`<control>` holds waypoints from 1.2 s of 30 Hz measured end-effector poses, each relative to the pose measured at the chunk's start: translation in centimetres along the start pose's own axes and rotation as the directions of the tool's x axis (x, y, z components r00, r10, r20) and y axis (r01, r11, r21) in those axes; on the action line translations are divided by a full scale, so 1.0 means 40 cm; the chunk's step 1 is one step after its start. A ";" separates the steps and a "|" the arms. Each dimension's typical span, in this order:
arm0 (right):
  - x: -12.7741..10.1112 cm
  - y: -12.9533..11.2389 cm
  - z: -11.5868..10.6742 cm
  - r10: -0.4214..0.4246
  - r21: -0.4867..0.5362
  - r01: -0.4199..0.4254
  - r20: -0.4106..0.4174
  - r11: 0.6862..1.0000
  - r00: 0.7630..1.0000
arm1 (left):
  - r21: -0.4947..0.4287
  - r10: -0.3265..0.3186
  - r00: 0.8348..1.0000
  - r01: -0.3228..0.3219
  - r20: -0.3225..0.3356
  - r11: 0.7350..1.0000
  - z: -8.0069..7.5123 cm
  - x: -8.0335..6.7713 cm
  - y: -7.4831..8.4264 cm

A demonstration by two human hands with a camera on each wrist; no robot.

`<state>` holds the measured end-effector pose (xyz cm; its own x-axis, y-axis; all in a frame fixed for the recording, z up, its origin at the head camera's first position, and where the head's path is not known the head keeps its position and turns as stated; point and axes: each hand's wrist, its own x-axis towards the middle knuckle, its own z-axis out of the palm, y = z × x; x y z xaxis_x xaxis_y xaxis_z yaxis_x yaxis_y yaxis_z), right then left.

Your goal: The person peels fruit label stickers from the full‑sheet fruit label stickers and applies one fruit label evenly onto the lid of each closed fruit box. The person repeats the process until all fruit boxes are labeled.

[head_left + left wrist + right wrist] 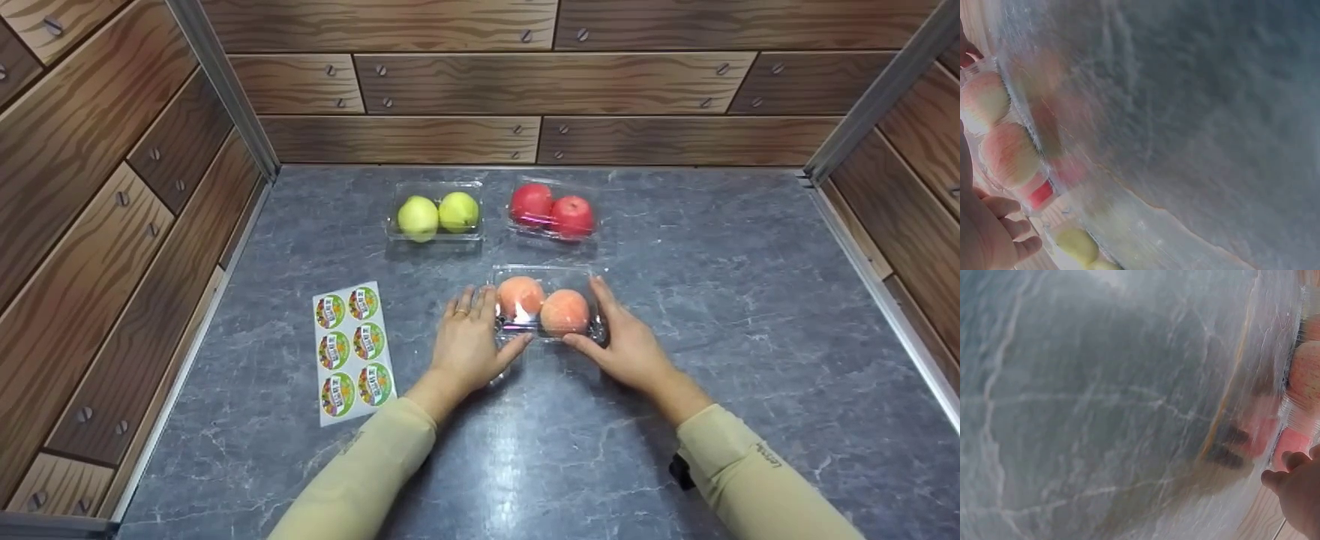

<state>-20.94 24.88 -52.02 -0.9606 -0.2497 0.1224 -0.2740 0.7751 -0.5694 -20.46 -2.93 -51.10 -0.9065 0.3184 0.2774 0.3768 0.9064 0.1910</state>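
Peach box (pixel 546 304): clear plastic clamshell with two peaches, on table (pixel 675 420), centre, near of two other boxes. Left hand (pixel 466 343) grasps left end, thumb at near edge; right hand (pixel 628 341) grasps right end, fingers along side. Lid state cannot be told. Green apple box (pixel 437 212) far left, red apple box (pixel 553 210) far right, both untouched, no label visible. Sticker sheet (pixel 352 351) left of hands, all six stickers in place. Judgement: labelling not begun; three boxes left.
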 end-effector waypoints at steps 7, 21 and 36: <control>0.001 0.000 0.000 0.004 -0.004 -0.004 0.005 1.000 1.000 | 0.008 -0.004 1.000 0.004 0.016 1.000 0.001 0.002 0.000; 0.002 -0.002 -0.003 0.031 -0.015 -0.030 0.029 0.999 0.999 | 0.007 -0.027 0.999 0.027 0.045 1.000 0.003 0.003 0.005; 0.002 0.004 0.005 0.027 -0.014 -0.027 0.008 1.000 1.000 | -0.036 -0.019 1.000 0.020 0.011 0.999 0.008 0.002 0.000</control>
<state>-21.05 24.86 -52.27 -0.9674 -0.2326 0.1005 -0.2482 0.7895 -0.5614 -20.60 -2.82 -51.39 -0.9155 0.3039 0.2636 0.3657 0.9018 0.2303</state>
